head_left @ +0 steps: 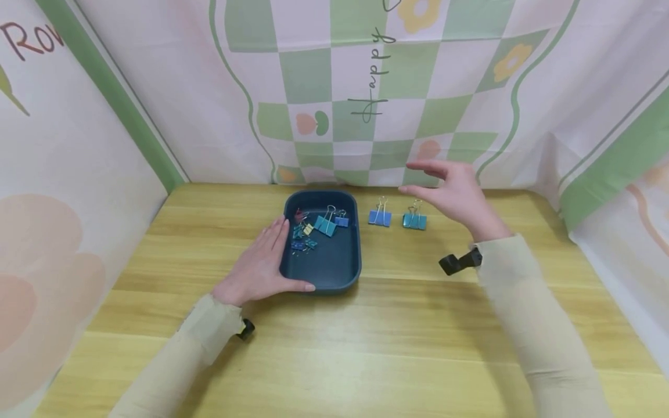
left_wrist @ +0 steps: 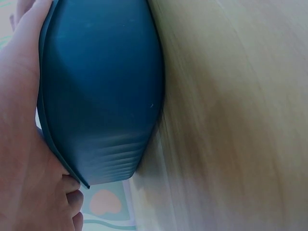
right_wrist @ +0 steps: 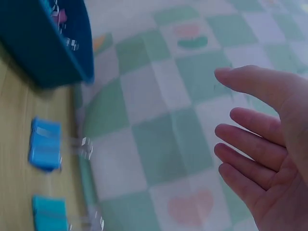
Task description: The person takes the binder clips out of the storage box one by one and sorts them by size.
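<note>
A dark blue tray (head_left: 326,270) sits on the table with binder clips of several sizes inside, among them a large teal binder clip (head_left: 326,226) and a small yellow clip (head_left: 308,229). My left hand (head_left: 263,261) rests at its near left corner, fingers along the left rim and thumb extended on the front rim. Right of the tray stand a blue binder clip (head_left: 380,218) and a teal binder clip (head_left: 414,221), handles up. Raised above and right of these two is my right hand (head_left: 457,191); its thumb and fingers are spread apart, nothing between them.
The wooden table (head_left: 334,360) stretches toward me and to both sides. A checked cloth (head_left: 360,87) hangs along its back edge, close behind the tray. More cloth hangs at the left and right. Each wrist carries a black strap device (head_left: 460,262).
</note>
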Demonstrator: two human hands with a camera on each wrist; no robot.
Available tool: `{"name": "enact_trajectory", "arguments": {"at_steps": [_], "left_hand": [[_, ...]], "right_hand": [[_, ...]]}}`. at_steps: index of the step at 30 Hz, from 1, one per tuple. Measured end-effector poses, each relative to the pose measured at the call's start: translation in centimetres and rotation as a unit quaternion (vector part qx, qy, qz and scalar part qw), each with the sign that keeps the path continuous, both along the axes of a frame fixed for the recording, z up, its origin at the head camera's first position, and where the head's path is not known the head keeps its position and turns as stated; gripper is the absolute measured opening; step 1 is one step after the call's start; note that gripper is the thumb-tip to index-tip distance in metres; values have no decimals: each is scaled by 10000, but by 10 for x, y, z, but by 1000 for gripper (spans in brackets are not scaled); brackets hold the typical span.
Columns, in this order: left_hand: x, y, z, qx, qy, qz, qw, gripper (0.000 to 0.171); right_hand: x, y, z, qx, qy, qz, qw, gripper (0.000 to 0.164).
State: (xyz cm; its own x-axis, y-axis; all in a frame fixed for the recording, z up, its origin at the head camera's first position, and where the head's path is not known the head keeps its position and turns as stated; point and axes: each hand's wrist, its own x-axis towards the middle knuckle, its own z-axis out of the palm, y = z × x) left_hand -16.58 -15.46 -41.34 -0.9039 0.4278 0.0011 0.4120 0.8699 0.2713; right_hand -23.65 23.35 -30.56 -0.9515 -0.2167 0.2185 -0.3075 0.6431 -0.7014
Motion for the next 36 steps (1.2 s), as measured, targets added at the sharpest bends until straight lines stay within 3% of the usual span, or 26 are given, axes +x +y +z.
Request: {"name": "enact_trajectory", "arguments": {"at_steps": [4,9,17,23,28,33,36], "left_hand": [[0,-1,-1,-17,25,-18,10000,146],[0,-1,-1,7,97,-38,9999,147],[-1,-2,-3,53,143,-47,9999,147],[-2,-2,-4,-5,143,-13,9999,146],[-2,-2,-4,-22,151,-43,9999,146],[-1,-2,-2,-20,156,-57,9999,146],[-1,-2,-1,7,151,-46,9999,145]], "right_hand": [[2,-22,5,71,26,334,9994,64],[0,-53,-1,-27,-136,763,9970,68],[-13,-103,-43,582,-256,1195,9908,75],[-24,-124,-66,901,-445,1160,9882,77],[-28,-134,-72,1195,-483,1140,9851,66],[-32,-141,-75,1698,-212,1151,9785,48],[-35,-143,-77,1684,-61,1099,9795,40]]}}
